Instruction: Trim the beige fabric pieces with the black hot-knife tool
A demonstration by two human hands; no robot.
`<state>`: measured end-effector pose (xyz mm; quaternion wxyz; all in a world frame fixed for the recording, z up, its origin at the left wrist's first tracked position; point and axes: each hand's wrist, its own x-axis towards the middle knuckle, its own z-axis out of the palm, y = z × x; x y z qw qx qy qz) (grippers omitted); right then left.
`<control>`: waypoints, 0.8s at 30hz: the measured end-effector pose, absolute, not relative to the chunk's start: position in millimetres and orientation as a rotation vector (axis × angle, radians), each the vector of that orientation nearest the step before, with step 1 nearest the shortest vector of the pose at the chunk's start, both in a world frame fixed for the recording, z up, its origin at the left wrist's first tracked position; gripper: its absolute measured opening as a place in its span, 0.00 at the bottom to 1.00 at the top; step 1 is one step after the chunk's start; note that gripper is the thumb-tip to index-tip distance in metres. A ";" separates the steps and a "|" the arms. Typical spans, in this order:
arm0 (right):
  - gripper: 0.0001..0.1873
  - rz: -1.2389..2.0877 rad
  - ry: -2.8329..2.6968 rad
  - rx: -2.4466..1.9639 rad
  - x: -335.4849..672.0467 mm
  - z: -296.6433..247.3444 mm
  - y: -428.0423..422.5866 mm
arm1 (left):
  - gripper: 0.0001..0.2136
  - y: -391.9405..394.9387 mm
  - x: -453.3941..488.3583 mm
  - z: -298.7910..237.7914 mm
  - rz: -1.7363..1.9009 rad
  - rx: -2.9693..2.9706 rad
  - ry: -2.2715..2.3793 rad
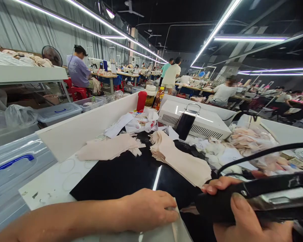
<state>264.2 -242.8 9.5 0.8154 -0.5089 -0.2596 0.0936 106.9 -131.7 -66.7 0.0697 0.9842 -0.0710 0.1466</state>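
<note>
My left hand (147, 210) lies knuckles up at the bottom centre, fingers curled down and pressed onto a pale piece of fabric (166, 232) on the black glossy work surface (121, 174). My right hand (239, 215) is wrapped round the black handle of a hand-held tool (262, 198) with a metal body and a black cable (255, 156) arching up to the right. The tool's tip sits just right of my left fingertips. Two stacks of beige cut fabric pieces (179, 158) (108, 148) lie behind on the black surface.
A white metal box with vents and a handle (199, 122) stands at the back, a red bottle (141, 101) and jars beside it. Heaps of beige and white scraps (247, 144) lie right. Clear plastic bins (12, 164) sit left. Other people work at tables beyond.
</note>
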 end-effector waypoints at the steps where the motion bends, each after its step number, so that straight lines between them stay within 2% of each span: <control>1: 0.34 0.188 -0.552 -1.082 265.0 9.3 -244.9 | 0.08 -131.8 106.1 -66.1 0.433 2.972 -0.204; 6: 0.31 0.136 -0.565 -1.078 268.2 6.0 -251.5 | 0.07 -131.9 104.8 -65.1 0.445 2.999 -0.200; 17: 0.33 0.136 -0.630 -1.072 262.6 0.8 -252.5 | 0.07 -130.6 104.3 -64.4 0.366 3.001 -0.204; 24: 0.33 0.146 -0.597 -1.084 261.6 8.1 -255.9 | 0.09 -124.9 103.9 -66.0 0.468 3.038 -0.338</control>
